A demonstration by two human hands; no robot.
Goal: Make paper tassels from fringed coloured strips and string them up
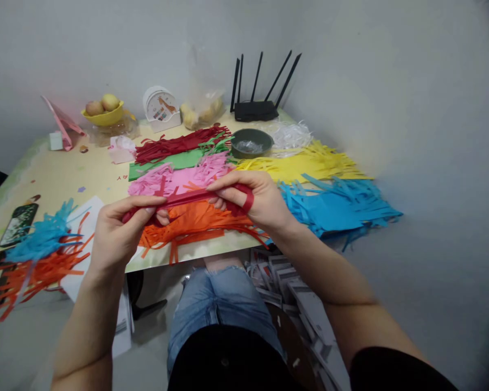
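Note:
A dark red strip of fringed paper or fabric [187, 197] stretches between my two hands above the table. My left hand [124, 222] pinches one end between thumb and fingers. The other end is gripped by my right hand [255, 198], with a red loop showing around its thumb side. Beneath the strip lies an orange fringed stack [191, 222], partly hidden by my hands. Behind it are pink fringed sheets [187, 176], a green fringed sheet [171, 163] and a dark red fringed bundle [179, 145].
Yellow [297, 165] and blue [330, 209] fringed stacks lie right. A dark bowl [252, 142], a router [256, 111] and a yellow fruit bowl [104, 117] stand behind. A phone [19, 224] and a blue tassel bundle [44, 233] are left. Boxes [305, 304] sit under the table.

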